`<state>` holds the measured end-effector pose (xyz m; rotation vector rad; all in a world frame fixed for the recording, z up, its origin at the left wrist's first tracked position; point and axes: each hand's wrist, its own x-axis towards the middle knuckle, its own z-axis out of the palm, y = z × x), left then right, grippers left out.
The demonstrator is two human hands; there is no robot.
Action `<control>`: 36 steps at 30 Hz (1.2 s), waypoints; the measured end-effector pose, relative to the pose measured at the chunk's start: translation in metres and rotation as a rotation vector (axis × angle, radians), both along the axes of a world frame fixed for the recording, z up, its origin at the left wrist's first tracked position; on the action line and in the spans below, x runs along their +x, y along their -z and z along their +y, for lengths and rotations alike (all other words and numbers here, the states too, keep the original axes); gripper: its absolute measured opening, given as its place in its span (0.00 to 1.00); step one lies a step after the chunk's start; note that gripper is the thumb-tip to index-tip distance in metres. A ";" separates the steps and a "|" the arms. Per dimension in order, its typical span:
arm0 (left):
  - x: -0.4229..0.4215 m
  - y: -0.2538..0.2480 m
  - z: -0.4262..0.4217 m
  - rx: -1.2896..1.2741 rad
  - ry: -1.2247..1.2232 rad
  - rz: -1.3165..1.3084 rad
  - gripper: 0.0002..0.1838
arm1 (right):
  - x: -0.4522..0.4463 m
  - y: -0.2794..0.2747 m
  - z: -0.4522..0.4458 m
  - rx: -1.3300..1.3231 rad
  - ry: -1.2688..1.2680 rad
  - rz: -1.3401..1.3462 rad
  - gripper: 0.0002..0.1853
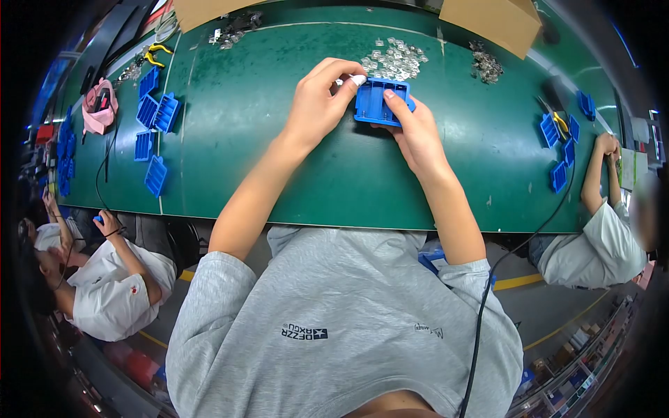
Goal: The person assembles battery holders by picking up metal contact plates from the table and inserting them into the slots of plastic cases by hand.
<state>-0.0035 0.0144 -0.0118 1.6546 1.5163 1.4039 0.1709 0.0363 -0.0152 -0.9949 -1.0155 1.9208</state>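
My right hand (416, 136) grips a blue plastic case (374, 103) by its right side, with the thumb over its face. The case has several long slots and is held above the green table (279, 174). At the case's upper left corner is my left hand (324, 101), its thumb and index finger pinched together. White covers show on those fingertips, and whatever small thing they hold is too small to make out. Just beyond the case lies a pile of small shiny metal pieces (396, 61).
Several blue cases (155, 174) lie at the left and more (558, 176) at the right. Dark metal parts (486, 64) and a cardboard box (491, 24) are at the back. Co-workers sit at the left (118, 285) and right (592, 244). A black cable (481, 320) hangs at my right.
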 end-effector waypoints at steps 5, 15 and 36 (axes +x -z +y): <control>-0.002 0.001 -0.001 0.002 0.016 -0.016 0.07 | -0.001 0.000 -0.001 -0.001 -0.008 0.007 0.16; -0.001 0.001 -0.001 -0.004 0.012 0.017 0.07 | 0.000 0.001 -0.001 -0.004 -0.015 -0.001 0.16; 0.010 0.003 -0.008 -0.434 0.231 -0.639 0.21 | -0.010 -0.002 -0.014 0.271 0.108 -0.174 0.22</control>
